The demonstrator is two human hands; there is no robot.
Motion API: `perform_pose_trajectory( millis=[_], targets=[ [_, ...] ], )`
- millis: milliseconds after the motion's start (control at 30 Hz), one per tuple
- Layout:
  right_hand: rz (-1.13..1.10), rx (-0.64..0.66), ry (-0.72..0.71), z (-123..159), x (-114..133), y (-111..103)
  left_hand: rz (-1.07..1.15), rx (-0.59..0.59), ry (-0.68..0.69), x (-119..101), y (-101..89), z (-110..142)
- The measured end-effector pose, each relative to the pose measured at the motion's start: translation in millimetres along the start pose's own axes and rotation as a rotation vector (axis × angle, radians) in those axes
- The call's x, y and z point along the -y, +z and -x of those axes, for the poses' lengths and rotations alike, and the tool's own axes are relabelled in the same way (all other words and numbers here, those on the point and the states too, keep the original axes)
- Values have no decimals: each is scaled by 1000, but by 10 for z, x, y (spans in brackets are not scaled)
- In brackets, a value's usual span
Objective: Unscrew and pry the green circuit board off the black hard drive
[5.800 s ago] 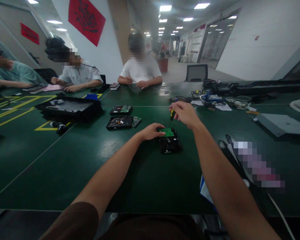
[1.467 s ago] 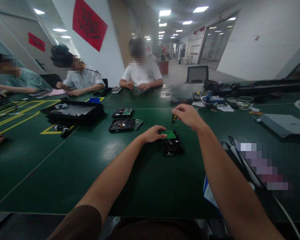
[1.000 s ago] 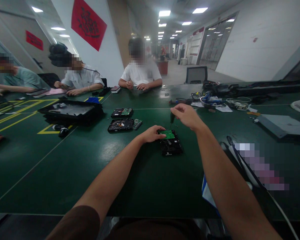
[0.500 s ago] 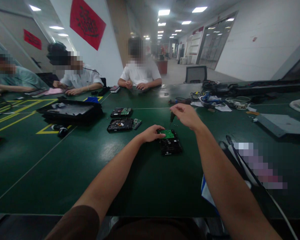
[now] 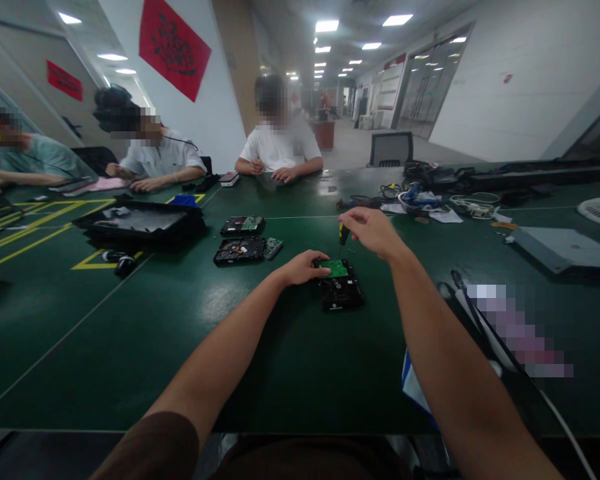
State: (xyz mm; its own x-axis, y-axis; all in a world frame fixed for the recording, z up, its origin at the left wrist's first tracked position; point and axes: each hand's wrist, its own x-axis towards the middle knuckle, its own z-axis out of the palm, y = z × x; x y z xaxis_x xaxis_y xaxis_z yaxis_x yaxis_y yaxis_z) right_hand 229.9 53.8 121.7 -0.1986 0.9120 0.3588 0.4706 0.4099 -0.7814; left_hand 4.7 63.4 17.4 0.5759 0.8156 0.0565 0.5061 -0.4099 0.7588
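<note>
A black hard drive (image 5: 341, 291) lies on the green table (image 5: 180, 320) in front of me, its green circuit board (image 5: 335, 268) facing up at the far end. My left hand (image 5: 303, 266) rests on the drive's far left corner, fingers curled against the board's edge. My right hand (image 5: 373, 231) is closed round a small screwdriver (image 5: 343, 235) with a yellow-and-black handle. The screwdriver stands nearly upright with its tip down at the board's far edge.
Two more opened hard drives (image 5: 240, 250) (image 5: 243, 225) and a loose board (image 5: 273, 247) lie to the left, beside a black tray (image 5: 137, 222). Cables and tools (image 5: 425, 198) clutter the far right. Three other people (image 5: 279, 140) sit along the far and left sides.
The yellow of the screwdriver handle shows, hides and shows again in my right hand, as if it turns. Both hands and the drive stay in place.
</note>
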Motion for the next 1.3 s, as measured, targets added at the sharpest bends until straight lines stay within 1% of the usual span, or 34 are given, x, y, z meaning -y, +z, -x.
perform_pose_trajectory(
  millis=[100, 167, 233, 333, 433, 533, 600, 667, 733, 867, 967, 1000, 1067, 1167, 1233, 1300],
  targets=[
    [98, -94, 17, -21, -23, -7, -6, 5, -7, -6, -7, 7],
    [75, -104, 43, -25, -28, 2, -14, -2, -7, 2, -8, 5],
    [0, -63, 46, -19, -23, 15, -18, -5, -6, 17, -5, -1],
    [-123, 32, 18, -7, -14, 31, -19, -4, -10, 38, 4, -11],
    [-131, 77, -12, -12, -25, 30, -2, 0, -3, 45, 10, -16],
    [14, 10, -37, -30, -47, 15, 14, 7, 8, 38, 10, -14],
    [95, -56, -17, -35, -51, 5, 9, 0, 13, 32, 7, -11],
    [110, -80, 22, -28, -39, 1, 4, 0, 13, 29, 4, -8],
    [61, -47, 40, -13, -15, 4, -1, -1, 11, 31, 3, -7],
    [-96, 87, 19, 13, 22, 23, -15, -17, 20, 33, 8, -8],
    [-118, 141, -25, 9, 12, 24, -7, -12, 5, 9, 5, 0],
    [-88, 134, -45, 5, 5, 19, -2, -9, -1, -3, 1, 5],
    [4, 81, -63, -5, -9, 6, 9, 1, -8, -27, -8, 14],
    [102, -19, -1, -9, -10, -11, 9, 11, -11, -47, -21, 20],
    [91, -26, 45, -3, 3, -12, 3, 9, -14, -44, -22, 17],
    [31, 17, 49, 5, 20, -5, 3, 7, -15, -29, -17, 11]
  ],
)
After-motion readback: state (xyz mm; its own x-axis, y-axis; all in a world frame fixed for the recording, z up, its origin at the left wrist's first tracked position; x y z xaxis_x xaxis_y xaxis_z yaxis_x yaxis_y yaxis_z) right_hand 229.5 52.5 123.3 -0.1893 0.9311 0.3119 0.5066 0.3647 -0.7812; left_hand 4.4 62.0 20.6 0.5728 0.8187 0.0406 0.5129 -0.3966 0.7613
